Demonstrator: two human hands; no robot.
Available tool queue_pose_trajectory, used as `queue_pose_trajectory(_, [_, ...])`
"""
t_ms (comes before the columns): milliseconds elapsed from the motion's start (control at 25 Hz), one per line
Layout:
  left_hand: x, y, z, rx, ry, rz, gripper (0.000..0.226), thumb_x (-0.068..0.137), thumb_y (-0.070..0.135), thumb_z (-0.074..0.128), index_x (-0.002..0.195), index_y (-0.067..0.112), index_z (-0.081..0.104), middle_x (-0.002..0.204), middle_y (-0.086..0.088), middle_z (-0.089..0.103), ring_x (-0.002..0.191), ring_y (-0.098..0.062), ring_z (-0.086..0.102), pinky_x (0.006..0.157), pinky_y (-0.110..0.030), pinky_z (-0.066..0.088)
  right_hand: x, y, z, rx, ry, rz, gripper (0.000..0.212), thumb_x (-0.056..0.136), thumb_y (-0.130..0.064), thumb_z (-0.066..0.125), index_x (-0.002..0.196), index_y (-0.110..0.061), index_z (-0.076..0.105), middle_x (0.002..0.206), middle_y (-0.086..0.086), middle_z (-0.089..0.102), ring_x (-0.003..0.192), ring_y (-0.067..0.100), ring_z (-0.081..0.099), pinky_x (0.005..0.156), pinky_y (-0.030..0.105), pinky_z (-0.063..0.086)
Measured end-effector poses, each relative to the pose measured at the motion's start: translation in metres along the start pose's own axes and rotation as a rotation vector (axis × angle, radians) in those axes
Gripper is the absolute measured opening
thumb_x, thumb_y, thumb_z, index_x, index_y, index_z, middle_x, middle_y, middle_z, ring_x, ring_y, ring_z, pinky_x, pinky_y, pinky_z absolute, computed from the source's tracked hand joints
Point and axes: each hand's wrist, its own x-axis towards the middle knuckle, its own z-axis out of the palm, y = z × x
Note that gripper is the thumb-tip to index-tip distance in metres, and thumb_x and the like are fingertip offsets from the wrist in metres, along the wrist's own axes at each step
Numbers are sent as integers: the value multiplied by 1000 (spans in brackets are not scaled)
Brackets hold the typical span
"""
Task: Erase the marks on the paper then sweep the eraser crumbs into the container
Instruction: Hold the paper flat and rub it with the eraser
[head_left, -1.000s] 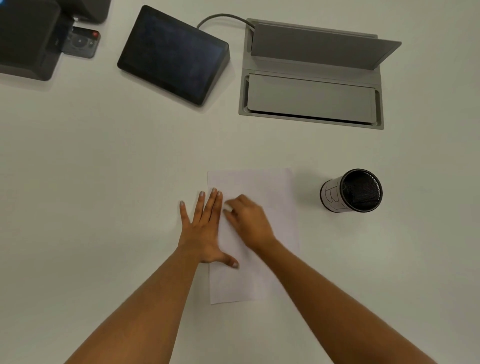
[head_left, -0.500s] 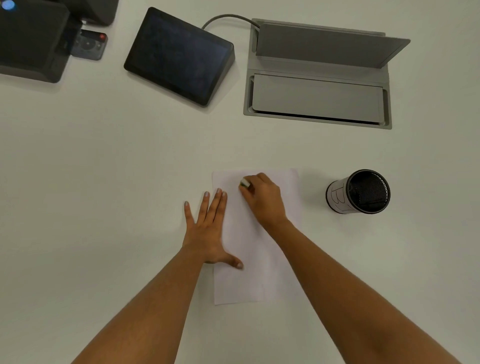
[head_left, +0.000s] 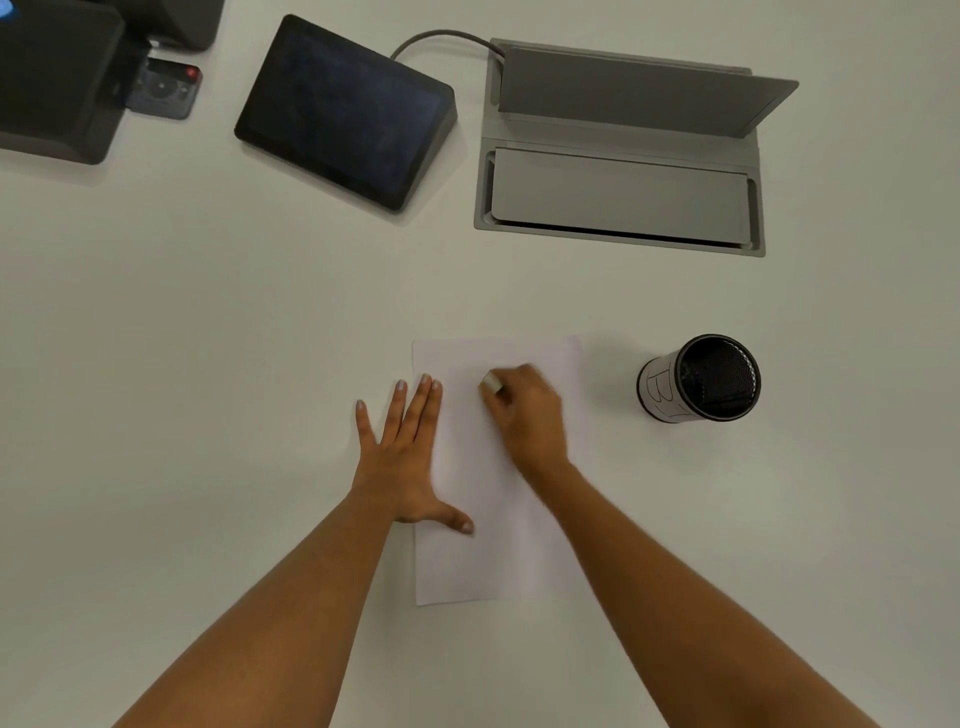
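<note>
Left hand (head_left: 402, 457) lies flat, pinning the paper (head_left: 483, 467) at its left edge; right hand (head_left: 524, 410) pinches an eraser (head_left: 490, 382), best rubbed in short, light strokes.

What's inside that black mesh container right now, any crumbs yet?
The container stands right of the paper; its dark mesh interior shows nothing inside, though the bottom is too dark for small crumbs. The right hand holds the eraser on the paper.
</note>
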Motion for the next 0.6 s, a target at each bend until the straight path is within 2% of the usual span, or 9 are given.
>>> queue_pose_trajectory(80, [0, 1, -1, 11, -6, 8, 168, 33, 101, 55, 141, 19, -45, 149, 3, -51, 136, -23, -48, 109, -66, -24, -40, -17, 20, -26, -207, -174, 19, 92, -16, 59, 105, -5, 67, 97, 14, 64, 85, 28, 62, 76, 34, 49])
queue_pose_trajectory(120, [-1, 2, -2, 13, -10, 6, 168, 33, 100, 56, 141, 19, -45, 148, 4, -52, 136, -23, -48, 109, -66, -24, -41, -13, 19, -33, -236, -212, 18, 92, -17, 59, 104, -5, 67, 97, 15, 64, 84, 29, 62, 75, 35, 49])
queue_pose_trajectory(160, [-1, 2, -2, 11, -11, 1, 169, 33, 100, 56, 141, 19, -45, 148, 4, -52, 136, -23, -48, 108, -66, -26, -29, -7, 12, -29, -209, -168, 17, 92, -18, 60, 102, -6, 67, 95, 14, 64, 84, 28, 62, 75, 33, 47])
queue_pose_trajectory(280, [-1, 2, -3, -12, -14, -9, 171, 30, 99, 59, 141, 21, -44, 149, 6, -50, 137, -22, -47, 107, -64, -28, 19, 17, -22, -38, 104, 85, 14, 90, -21, 62, 95, -8, 68, 89, 8, 64, 81, 23, 60, 74, 28, 44])
queue_pose_trajectory(360, [-1, 2, -4, -11, -21, -7, 171, 30, 99, 59, 141, 20, -45, 149, 5, -50, 138, -22, -47, 107, -64, -27, 18, 15, -18, -10, 164, 115, 13, 90, -18, 61, 95, -8, 69, 90, 8, 64, 83, 23, 60, 74, 26, 43])
queue_pose_trajectory(400, [-1, 2, -3, -5, -21, -5, 171, 31, 99, 58, 141, 20, -45, 149, 4, -51, 137, -23, -47, 108, -65, -26, 6, 4, -5, 3, 102, 59, 13, 91, -17, 60, 95, -8, 68, 91, 9, 64, 83, 23, 60, 74, 26, 43])
queue_pose_trajectory(480, [-1, 3, -4, 14, -27, 1, 169, 33, 100, 57, 139, 20, -46, 148, 4, -52, 137, -23, -47, 109, -66, -24, -33, -21, 23, -17, -159, -118, 16, 93, -16, 57, 97, -5, 67, 92, 14, 63, 82, 27, 61, 73, 34, 48])
queue_pose_trajectory(520, [-1, 3, -4, 20, -31, 3, 168, 33, 100, 57, 138, 20, -48, 148, 4, -52, 137, -24, -47, 109, -66, -23, -41, -23, 27, -33, -221, -194, 17, 93, -16, 57, 99, -4, 67, 92, 15, 63, 81, 29, 61, 72, 37, 50])
queue_pose_trajectory(600, [-1, 3, -4, 9, -31, -2, 169, 32, 100, 57, 138, 21, -48, 148, 5, -52, 137, -23, -47, 109, -66, -24, -17, -11, 16, -29, -152, -187, 19, 93, -18, 58, 102, -5, 67, 95, 14, 64, 84, 29, 61, 74, 36, 49])
